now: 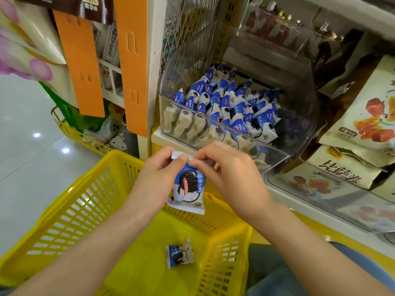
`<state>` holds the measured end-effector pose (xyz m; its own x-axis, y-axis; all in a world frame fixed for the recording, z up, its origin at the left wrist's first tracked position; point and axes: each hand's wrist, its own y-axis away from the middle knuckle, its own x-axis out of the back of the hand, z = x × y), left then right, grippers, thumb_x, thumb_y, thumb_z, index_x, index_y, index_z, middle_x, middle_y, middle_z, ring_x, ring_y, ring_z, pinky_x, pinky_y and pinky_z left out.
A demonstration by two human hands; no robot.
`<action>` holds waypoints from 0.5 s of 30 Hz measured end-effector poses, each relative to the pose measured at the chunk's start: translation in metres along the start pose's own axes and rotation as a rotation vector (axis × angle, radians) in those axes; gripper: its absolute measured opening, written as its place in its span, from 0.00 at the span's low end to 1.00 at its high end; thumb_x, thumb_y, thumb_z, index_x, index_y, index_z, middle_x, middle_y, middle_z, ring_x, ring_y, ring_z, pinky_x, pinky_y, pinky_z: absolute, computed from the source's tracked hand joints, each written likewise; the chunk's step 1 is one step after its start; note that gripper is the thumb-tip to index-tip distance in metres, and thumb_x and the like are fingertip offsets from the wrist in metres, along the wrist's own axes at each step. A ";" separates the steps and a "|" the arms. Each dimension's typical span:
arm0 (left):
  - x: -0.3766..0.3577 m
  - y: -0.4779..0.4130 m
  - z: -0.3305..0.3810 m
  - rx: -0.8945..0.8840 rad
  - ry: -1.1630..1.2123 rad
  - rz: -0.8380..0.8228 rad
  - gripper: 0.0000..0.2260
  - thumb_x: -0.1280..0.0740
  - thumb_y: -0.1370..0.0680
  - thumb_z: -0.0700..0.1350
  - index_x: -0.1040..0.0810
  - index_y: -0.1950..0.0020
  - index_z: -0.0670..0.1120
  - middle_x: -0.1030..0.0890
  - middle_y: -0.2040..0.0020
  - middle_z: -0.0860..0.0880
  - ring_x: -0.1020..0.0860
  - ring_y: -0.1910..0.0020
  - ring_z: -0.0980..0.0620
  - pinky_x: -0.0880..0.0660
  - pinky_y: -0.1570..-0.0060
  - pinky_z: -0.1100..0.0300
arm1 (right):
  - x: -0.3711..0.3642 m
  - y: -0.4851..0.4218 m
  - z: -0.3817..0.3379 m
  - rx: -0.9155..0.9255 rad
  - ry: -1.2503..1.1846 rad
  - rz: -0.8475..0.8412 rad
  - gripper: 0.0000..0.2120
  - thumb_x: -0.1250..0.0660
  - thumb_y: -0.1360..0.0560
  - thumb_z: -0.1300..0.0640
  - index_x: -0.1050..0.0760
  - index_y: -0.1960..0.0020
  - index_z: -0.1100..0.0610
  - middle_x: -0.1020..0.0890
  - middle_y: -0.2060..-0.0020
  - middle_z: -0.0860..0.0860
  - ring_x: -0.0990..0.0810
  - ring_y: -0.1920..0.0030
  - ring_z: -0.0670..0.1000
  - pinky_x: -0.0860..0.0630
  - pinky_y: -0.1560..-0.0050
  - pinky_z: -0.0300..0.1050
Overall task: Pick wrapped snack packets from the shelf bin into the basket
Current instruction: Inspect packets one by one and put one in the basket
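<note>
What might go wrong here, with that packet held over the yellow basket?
The left hand and right hand pinch only the top edge of the packet, so it might slip or tear. It hangs close to the far rim of the basket, so a drop could bounce it out.

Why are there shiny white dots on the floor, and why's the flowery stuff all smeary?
Head view: the dots are light glare on the glossy floor; the flowery packaging sits at the wide lens's edge, blurred and stretched, while the held snack packet looks sharp.
</note>
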<state>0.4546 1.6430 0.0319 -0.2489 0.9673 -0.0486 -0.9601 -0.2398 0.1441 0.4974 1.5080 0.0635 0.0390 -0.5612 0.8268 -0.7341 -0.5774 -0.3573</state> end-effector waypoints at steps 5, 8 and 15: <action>0.002 0.002 0.001 0.172 0.095 -0.045 0.10 0.39 0.22 0.45 0.27 0.64 0.47 0.23 0.68 0.49 0.23 0.70 0.57 0.27 0.70 0.64 | 0.000 0.001 0.001 0.204 0.176 -0.011 0.07 0.34 0.25 0.55 0.20 0.56 0.58 0.21 0.63 0.50 0.22 0.62 0.48 0.25 0.66 0.44; 0.003 0.002 0.002 0.164 0.096 -0.035 0.07 0.37 0.23 0.47 0.24 0.58 0.47 0.18 0.64 0.49 0.19 0.66 0.56 0.25 0.66 0.63 | 0.000 -0.001 -0.001 -0.045 -0.102 -0.022 0.04 0.32 0.26 0.55 0.20 0.57 0.55 0.21 0.63 0.45 0.25 0.62 0.42 0.29 0.63 0.34; 0.001 0.003 0.003 0.113 0.054 0.026 0.13 0.27 0.30 0.42 0.25 0.49 0.50 0.17 0.55 0.52 0.19 0.61 0.56 0.23 0.66 0.64 | 0.007 -0.010 0.005 -0.511 -0.554 0.059 0.07 0.37 0.23 0.59 0.28 0.59 0.51 0.19 0.61 0.52 0.19 0.64 0.45 0.22 0.70 0.35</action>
<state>0.4513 1.6439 0.0356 -0.2828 0.9543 -0.0966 -0.9336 -0.2507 0.2561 0.5082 1.5068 0.0705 0.2262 -0.8765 0.4249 -0.9632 -0.2664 -0.0369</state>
